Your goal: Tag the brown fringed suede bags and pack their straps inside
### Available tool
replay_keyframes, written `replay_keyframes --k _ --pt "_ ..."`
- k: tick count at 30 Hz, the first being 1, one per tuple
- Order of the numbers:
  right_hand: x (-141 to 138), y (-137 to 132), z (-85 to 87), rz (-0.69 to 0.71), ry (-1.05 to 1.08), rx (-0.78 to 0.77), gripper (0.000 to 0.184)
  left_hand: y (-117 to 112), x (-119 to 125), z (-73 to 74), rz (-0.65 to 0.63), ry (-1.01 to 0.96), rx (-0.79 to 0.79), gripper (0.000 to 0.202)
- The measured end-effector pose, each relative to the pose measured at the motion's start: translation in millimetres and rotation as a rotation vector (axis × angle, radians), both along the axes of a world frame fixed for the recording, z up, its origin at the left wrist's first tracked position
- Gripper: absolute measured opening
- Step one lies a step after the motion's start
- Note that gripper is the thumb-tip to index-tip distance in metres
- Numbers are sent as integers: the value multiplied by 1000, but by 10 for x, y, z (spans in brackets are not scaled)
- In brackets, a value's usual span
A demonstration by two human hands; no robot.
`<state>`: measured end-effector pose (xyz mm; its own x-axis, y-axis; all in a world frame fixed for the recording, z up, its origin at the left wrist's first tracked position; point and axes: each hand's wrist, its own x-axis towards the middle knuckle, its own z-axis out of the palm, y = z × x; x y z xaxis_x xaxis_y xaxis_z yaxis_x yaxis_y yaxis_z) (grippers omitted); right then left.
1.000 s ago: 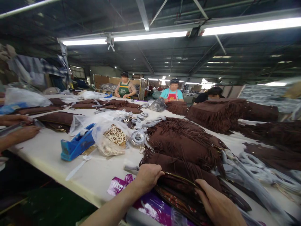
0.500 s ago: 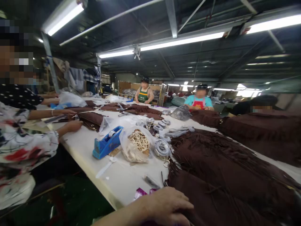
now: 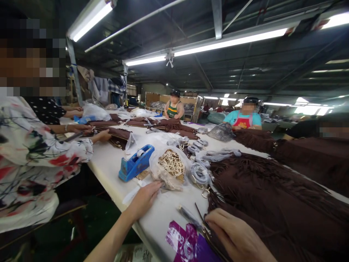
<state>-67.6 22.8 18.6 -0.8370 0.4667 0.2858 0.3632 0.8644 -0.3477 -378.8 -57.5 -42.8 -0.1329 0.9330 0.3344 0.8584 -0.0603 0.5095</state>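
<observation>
at the left edge of the white table (image 3: 109,171) a co-worker's patterned sleeve (image 3: 40,160) reached in toward dark brown pieces near the far left corner. further right, a little back from the near edge, a blue tape dispenser (image 3: 136,165) sat on the surface, with a pale strip (image 3: 131,194) lying just in front of it. the left hand (image 3: 144,198) stretched over the near edge with its fingers held out fairly straight and spread open, the fingertips touching the lower edge of a clear plastic bag (image 3: 170,167). the bag lay just right of the dispenser and held a tangle of pale cords; the hand was not closed around any of it. beside the bag were coiled grey straps (image 3: 200,173) with metal rings. at the near edge a purple wrapper (image 3: 182,243) lay flat, and a thin dark tool (image 3: 191,214) rested just behind it. the right hand (image 3: 234,236) was at the near edge of the brown fringed fabric (image 3: 272,196), its fingers loosely bent on the cloth; whether it pinched anything could not be told. the fabric covered the table's right side in a heap. two people in aprons (image 3: 242,120) stood along the far edge.
</observation>
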Motion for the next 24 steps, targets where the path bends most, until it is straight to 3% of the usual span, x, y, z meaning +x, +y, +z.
replay_keyframes --k 3,8,11,19,24 --pt "-637 92 29 -4 -78 3 29 5 11 -18 7 -82 15 42" --pt "-1258 212 -282 -48 -183 68 25 14 23 19 19 -181 26 44" --pt "-1395 212 -370 -73 -221 127 21 19 16 10 15 -207 37 42" --pt "-1500 166 -412 -93 -339 300 22 25 14 37 -48 -162 35 35" --pt "-1447 238 -348 -59 -410 385 31 45 -18 -4 -57 -128 21 32"
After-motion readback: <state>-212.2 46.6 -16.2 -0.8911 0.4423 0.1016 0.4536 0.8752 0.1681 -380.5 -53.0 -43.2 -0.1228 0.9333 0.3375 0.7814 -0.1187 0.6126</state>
